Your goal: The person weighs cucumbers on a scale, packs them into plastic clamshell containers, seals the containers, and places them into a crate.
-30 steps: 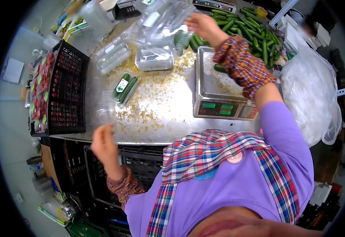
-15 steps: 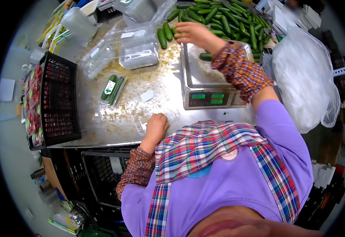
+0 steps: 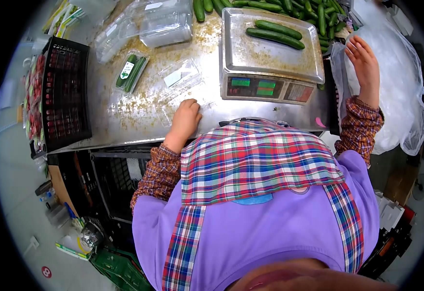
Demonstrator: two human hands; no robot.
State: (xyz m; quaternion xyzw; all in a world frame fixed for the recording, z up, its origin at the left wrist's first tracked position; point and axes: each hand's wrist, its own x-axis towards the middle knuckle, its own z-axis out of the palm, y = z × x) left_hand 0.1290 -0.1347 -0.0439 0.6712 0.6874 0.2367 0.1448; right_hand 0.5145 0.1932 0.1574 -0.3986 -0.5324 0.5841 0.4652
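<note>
My left hand [image 3: 186, 118] rests at the near edge of the metal table, its fingers curled over the near end of an empty clear plastic tray [image 3: 185, 75]. My right hand [image 3: 364, 60] is raised to the right of the scale [image 3: 270, 89], fingers extended and holding nothing. Two cucumbers [image 3: 276, 38] lie side by side on the scale's metal pan, above its lit green display. Left of the clear tray sits a packed tray of cucumbers [image 3: 133, 72] with a white label.
A black crate [image 3: 66, 94] with red produce stands on the left. Stacked clear containers [image 3: 166, 22] are at the back, beside a cucumber pile [image 3: 318, 14]. A large clear plastic bag [image 3: 391, 72] bulges on the right. Black crates [image 3: 120, 179] sit below the table edge.
My right hand has moved from the cucumber pile to the scale's right side. A second cucumber now lies on the pan. My left hand came right to the clear tray and has stayed there.
</note>
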